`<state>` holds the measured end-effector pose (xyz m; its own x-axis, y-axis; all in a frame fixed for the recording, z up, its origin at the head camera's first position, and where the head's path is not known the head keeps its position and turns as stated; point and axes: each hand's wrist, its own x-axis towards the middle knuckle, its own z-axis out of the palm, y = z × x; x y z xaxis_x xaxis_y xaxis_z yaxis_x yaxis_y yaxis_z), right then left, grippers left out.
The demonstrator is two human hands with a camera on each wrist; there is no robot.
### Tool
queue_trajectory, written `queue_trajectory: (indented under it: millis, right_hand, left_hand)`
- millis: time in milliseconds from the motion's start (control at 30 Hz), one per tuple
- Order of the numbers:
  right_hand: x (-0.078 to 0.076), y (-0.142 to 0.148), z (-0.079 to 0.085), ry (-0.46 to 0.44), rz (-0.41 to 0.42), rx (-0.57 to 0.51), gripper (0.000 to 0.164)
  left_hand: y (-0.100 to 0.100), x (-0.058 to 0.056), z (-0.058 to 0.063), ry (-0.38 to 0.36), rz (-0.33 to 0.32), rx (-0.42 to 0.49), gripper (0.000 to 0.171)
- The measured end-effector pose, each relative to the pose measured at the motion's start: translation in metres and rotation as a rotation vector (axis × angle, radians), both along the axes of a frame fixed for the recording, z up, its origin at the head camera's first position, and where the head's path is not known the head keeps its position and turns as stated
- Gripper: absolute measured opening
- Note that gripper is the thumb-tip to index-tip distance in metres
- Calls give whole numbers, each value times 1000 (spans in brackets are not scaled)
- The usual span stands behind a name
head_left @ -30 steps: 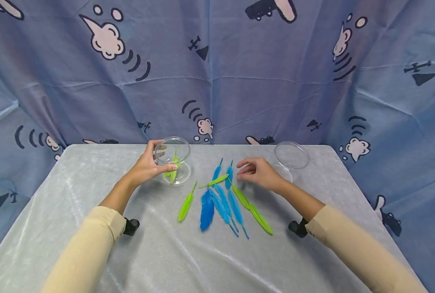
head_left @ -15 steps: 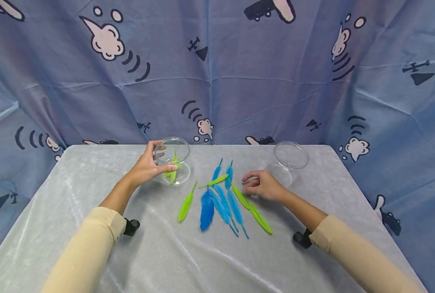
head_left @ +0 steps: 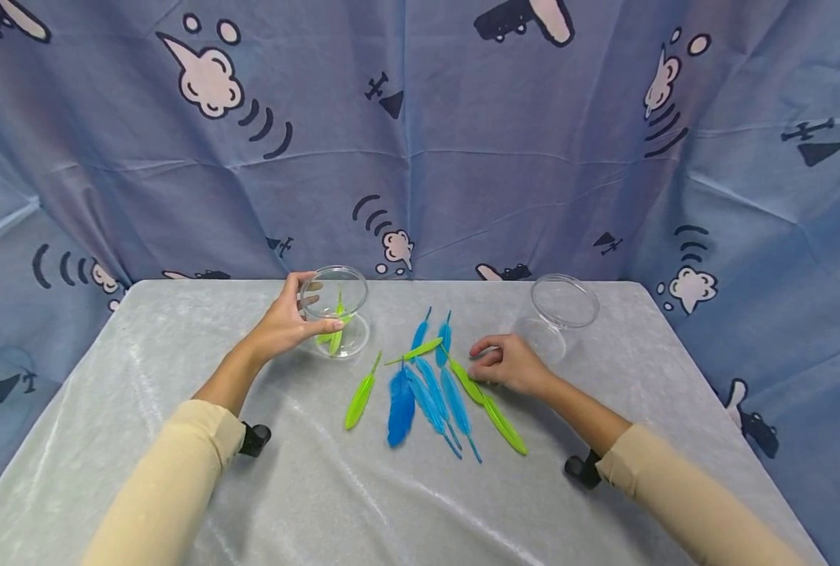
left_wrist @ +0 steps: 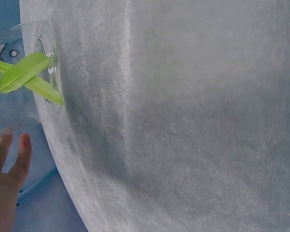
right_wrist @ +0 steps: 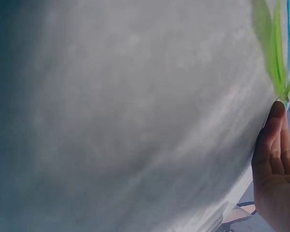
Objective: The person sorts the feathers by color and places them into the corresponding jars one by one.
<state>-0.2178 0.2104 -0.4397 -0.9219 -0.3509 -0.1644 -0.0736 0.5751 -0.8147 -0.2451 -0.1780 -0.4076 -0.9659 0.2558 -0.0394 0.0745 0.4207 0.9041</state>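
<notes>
Feathers (head_left: pixel 401 413): loose at centre; some in jar (head_left: pixel 358 306), ten o'clock.
Left hand (head_left: pixel 284 318): fingers spread round jar.
Right hand (head_left: pixel 510 363): fingers bent at green feather (head_left: pixel 467 383); pinch, cannot tell.
Pick-up: likely step; next calls for gentle lift.

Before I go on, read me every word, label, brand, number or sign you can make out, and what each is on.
None: no readable text in any view.
The curtain shows only printed drawings.
No label shows on the left clear jar or the right clear jar.
The black wrist devices are too small to judge.
</notes>
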Motion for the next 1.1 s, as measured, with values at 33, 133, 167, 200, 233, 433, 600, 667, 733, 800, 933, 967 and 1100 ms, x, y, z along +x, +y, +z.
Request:
queue_trajectory:
  millis: [33,133,167,200,233,433,600,667,733,800,933,967,1100]
  right_hand:
    - [0,0,0,-3,-1,-5,26]
    - [0,-1,-1,-7,-9,-10,26]
    - [1,-1,-1,-2,-5,-9,26]
    - [1,-1,-2,2,2,-9,26]
    - [1,-2,-2,3,1,-8,26]
    - [1,-3,-5,41,24,5,25]
    - [0,-3,-6,34,39,-11,24]
    - [-1,-2,-5,26,45,-17,24]
    - [-1,-2,-5,11,48,-22,23]
    - [-3,-1,-4,-4,56,-36,23]
    - [-8,0,2,-32,75,-44,21]
    - [-9,0,4,-30,79,-44,20]
    - [-13,1,15,5,63,-20,20]
  left_hand:
    - [0,0,0,1,-1,0,100]
    - [0,1,1,-3,0,2,100]
    - [0,1,1,-5,2,3,100]
    - [0,1,1,-7,3,5,100]
    - [0,1,1,-9,3,7,100]
    - [-1,0,-1,-8,2,10,100]
    - [-1,-1,-2,-4,3,10,99]
    - [-1,-1,-3,-3,3,9,99]
    - [-1,-1,-3,-2,3,10,99]
    - [-1,-1,-3,-1,4,8,99]
    - [-1,-1,-3,0,5,1,99]
    - [-1,-1,-3,-1,5,-1,99]
    - [0,0,-1,-2,4,-1,100]
